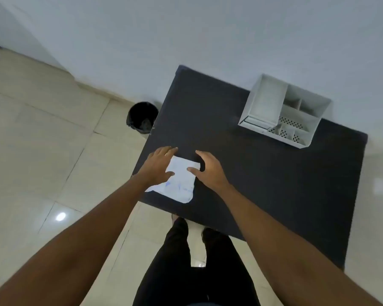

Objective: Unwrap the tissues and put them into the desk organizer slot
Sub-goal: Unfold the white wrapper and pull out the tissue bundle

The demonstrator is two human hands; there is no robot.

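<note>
A white wrapped tissue pack (179, 180) with faint blue print lies near the front left corner of the dark table (263, 173). My left hand (158, 165) rests on its left edge, thumb on top and fingers spread past its far corner. My right hand (206, 168) is at its right edge, thumb touching the top and fingers arched above the table. Neither hand has lifted the pack. The white desk organizer (284, 111) stands at the table's far right, against the wall, with one large open slot on its left and smaller compartments on its right.
A black waste bin (142, 117) stands on the tiled floor just left of the table's far left side. My legs in dark trousers (186, 261) are at the table's front edge. A white wall runs behind the table.
</note>
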